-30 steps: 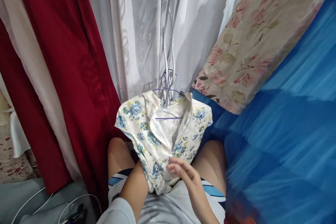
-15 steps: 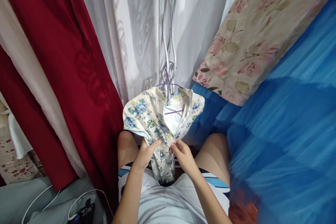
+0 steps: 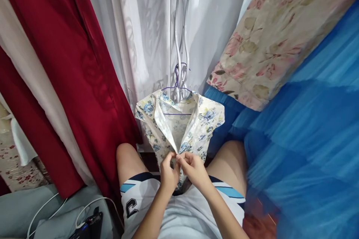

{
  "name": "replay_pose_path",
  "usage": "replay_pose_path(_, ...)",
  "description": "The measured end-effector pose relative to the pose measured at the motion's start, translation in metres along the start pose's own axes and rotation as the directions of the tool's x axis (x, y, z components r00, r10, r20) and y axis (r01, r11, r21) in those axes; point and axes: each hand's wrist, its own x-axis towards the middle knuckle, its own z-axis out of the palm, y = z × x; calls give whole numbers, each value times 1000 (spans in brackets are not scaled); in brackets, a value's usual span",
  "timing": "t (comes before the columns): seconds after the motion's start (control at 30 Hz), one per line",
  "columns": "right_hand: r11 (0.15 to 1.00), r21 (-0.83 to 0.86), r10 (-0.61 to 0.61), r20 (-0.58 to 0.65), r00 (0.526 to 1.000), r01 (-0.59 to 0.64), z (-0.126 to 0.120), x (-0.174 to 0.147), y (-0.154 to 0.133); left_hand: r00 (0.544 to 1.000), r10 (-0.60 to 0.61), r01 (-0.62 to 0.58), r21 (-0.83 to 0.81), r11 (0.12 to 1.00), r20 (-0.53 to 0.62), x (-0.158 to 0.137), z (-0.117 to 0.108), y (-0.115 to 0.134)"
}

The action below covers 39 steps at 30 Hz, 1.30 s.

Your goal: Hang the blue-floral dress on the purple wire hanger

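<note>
A cream dress [image 3: 207,114] with blue flowers hangs on a purple hanger [image 3: 177,114] in front of my knees. Its V-shaped opening spreads from the collar down to my fingers, and a zipper edge [image 3: 193,121] runs along its right side. My left hand [image 3: 169,173] pinches the fabric at the bottom of the opening. Right beside it, my right hand [image 3: 193,168] is closed, thumb and forefinger pressed together at the same spot. The exact bit between the fingertips is too small to make out. The lower part of the dress drops between my thighs, mostly hidden by my hands.
White scrolled metal bars [image 3: 177,33] stand before a white curtain [image 3: 148,26]. Red cloth [image 3: 92,93] hangs at left; a pink-flowered cloth [image 3: 252,56] and blue tulle [image 3: 303,149] hang at right. At lower left, a white cable [image 3: 108,198] and a black device [image 3: 91,226] lie on grey fabric.
The dress has turned to face me more squarely, and its opening is now wider and centred. My left hand has moved right from the side of the dress to meet my right hand.
</note>
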Motion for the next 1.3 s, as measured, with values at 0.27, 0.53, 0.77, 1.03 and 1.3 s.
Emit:
replay_pose_path(0.27,944,126,-267,-257,929,306,-45,111,-116,953,98,-185,297,937,285,5,1,4)
replay_pose_path(0.53,943,10,-326,-189,926,334,-43,115,-144,964,128,-161,130,978,231,53,-31,24)
replay_pose_path(0.77,926,-46,-378,-126,917,375,-46,95,-141,841,529,-541,194,818,116,160,-65,123)
replay_pose_path(1.03,922,-217,-370,-259,892,320,-22,108,-83,800,556,-539,138,831,-224,198,-77,137)
replay_pose_path(1.3,960,-115,-266,-87,960,256,10,72,-63,840,-409,-17,-771,636,-356,224,-159,36)
